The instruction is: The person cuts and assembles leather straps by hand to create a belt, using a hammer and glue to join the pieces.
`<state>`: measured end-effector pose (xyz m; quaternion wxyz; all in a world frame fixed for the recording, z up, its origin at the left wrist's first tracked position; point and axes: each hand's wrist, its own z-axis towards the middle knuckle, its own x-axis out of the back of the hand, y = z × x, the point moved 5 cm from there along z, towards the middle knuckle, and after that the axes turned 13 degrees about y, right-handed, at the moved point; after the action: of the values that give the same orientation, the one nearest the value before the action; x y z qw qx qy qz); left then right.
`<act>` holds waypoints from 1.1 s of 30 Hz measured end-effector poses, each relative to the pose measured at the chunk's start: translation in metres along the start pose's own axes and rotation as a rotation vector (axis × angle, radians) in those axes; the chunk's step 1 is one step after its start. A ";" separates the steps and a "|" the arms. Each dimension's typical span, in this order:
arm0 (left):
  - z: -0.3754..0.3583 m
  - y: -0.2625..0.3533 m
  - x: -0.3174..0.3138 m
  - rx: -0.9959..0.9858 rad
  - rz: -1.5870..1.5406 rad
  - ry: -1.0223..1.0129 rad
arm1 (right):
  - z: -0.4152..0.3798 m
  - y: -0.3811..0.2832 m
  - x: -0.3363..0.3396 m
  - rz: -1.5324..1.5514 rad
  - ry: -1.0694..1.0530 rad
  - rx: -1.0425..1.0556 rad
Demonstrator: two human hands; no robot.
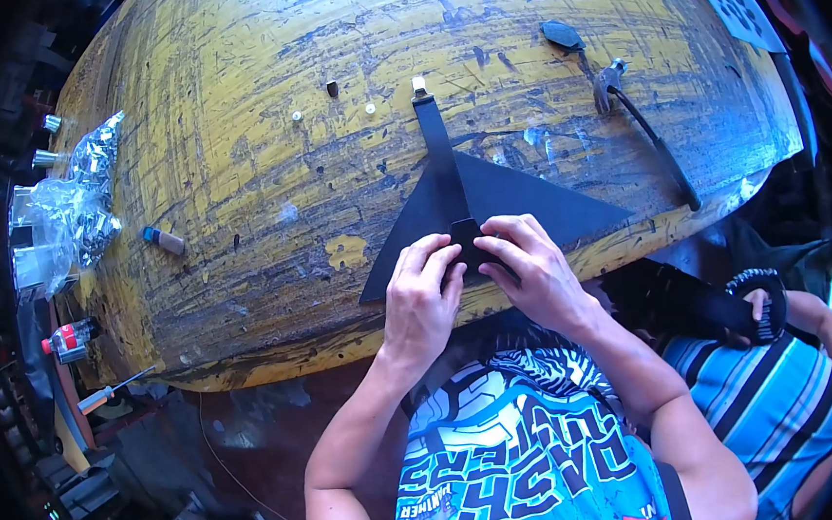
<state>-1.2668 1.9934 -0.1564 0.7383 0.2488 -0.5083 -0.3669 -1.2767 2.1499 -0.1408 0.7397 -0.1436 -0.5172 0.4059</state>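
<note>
A black strap (441, 150) lies lengthwise on the worktable, with a shiny metal piece (419, 85) at its far end. Beneath it a flat black triangular sheet (528, 197) spreads near the table's front edge. My left hand (422, 289) pinches the strap's near end from the left, fingers bent. From the right, my right hand (531, 263) closes its fingers and thumb on the same end. The two sets of fingertips almost meet, and they hide part of the strap there.
A hammer (650, 129) lies at the right, below a dark flat object (563, 35). On the left are a plastic bag of metal pieces (88, 193), a small blue-and-tan block (162, 241), a bottle (71, 340) and a thin pointed tool (104, 396). Another person (762, 370) sits at the right.
</note>
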 end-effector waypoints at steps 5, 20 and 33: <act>-0.001 0.001 0.000 0.017 0.009 0.028 | -0.004 0.010 -0.005 0.023 0.032 0.000; -0.001 -0.005 -0.001 -0.023 0.004 0.115 | -0.009 0.011 -0.007 0.020 0.124 0.058; -0.006 -0.007 -0.003 -0.019 -0.025 0.132 | -0.015 0.011 -0.010 -0.005 0.182 0.094</act>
<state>-1.2640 1.9919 -0.1656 0.7680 0.2718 -0.4519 -0.3635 -1.2696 2.1525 -0.1612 0.7905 -0.1441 -0.4285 0.4132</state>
